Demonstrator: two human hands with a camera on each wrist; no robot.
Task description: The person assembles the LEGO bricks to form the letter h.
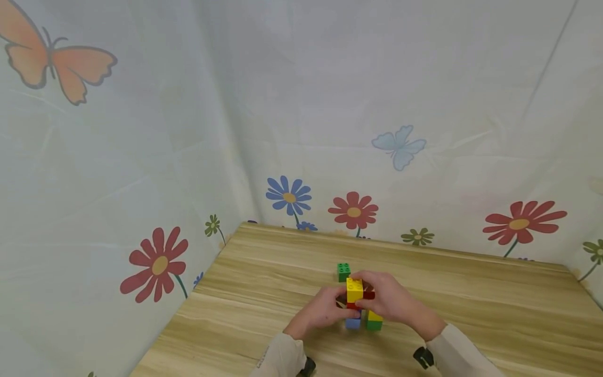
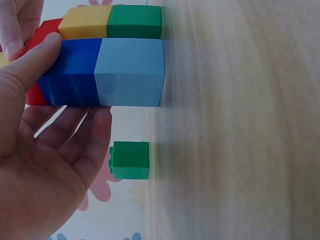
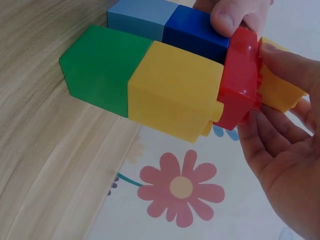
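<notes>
Two short brick columns stand side by side on the table. One has a dark blue brick (image 2: 72,72) on a light blue brick (image 2: 130,72); the other has a yellow brick (image 3: 175,90) on a green brick (image 3: 102,70). Across their tops lies a red brick (image 3: 240,70), with studs of the lower yellow brick showing beside it. A second yellow brick (image 1: 354,291) sits uppermost. My left hand (image 1: 325,309) grips the blue column near its top, thumb across the dark blue brick. My right hand (image 1: 388,298) holds the upper yellow brick at the red one; its contact is partly hidden.
A separate green brick (image 1: 343,272) stands on the wooden table (image 1: 264,272) just behind the columns. Fabric walls (image 1: 301,104) printed with flowers and butterflies rise at the table's back and left edges.
</notes>
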